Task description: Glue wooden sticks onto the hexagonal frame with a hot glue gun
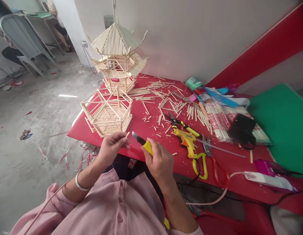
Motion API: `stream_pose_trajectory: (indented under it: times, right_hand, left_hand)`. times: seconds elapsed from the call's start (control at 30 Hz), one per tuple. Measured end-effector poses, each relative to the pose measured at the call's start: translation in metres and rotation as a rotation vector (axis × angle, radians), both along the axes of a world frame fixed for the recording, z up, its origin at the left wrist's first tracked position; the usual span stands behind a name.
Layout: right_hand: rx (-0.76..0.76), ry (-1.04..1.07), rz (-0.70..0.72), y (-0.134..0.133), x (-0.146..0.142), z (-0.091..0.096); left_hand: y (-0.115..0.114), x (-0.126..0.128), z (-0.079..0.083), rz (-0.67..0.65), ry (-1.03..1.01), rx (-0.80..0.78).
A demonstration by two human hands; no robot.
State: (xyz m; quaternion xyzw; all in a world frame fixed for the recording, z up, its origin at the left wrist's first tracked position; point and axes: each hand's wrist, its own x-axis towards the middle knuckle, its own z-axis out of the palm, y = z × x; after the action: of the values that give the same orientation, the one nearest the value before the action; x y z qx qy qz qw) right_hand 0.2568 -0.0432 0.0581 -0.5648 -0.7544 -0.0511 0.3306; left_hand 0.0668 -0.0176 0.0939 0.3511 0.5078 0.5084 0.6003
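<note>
Between the fingertips of my left hand (114,145) is a short wooden stick (127,134), its end poking out to the right. My right hand (161,160) grips a yellow utility knife (147,147), whose blade points up and left, a small gap from the stick. Just beyond my left hand stands a six-sided open frame of sticks (120,128) with a patterned stick floor. Behind it rises a tiered pagoda model (115,40) with slatted roofs, built of the same pale sticks.
Loose sticks (175,106) and cut bits litter the red table (141,127). To the right lie pliers (185,125), a yellow glue gun (188,140), scissors (206,150), bagged sticks (217,120), a black object (241,127) and a power strip (266,179). Cables trail along the front edge.
</note>
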Motion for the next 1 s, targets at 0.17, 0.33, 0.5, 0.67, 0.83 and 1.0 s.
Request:
stream_pose_trajectory:
  times: [0.17,0.33,0.5,0.67,0.83,1.0]
  right_hand:
    - [0.011,-0.148,-0.022,-0.007,0.002,0.012]
    - [-0.006,-0.194,-0.034,-0.003,0.004,0.009]
    - [0.023,-0.199,-0.029,-0.003,0.003,0.01]
    - [0.058,-0.188,-0.024,-0.003,0.008,0.008]
    - [0.059,-0.24,-0.026,-0.009,0.019,0.013]
    - [0.098,-0.372,-0.016,-0.016,0.023,0.026]
  left_hand:
    - [0.002,0.014,-0.001,-0.044,0.003,-0.021]
    - [-0.003,0.015,0.003,-0.107,0.03,-0.016]
    - [-0.007,0.012,0.004,-0.126,0.076,-0.03]
    - [-0.013,0.013,0.009,-0.213,0.088,-0.062]
    - [-0.027,0.019,0.013,-0.225,0.015,-0.077]
    - [-0.038,0.02,0.017,-0.26,-0.16,-0.135]
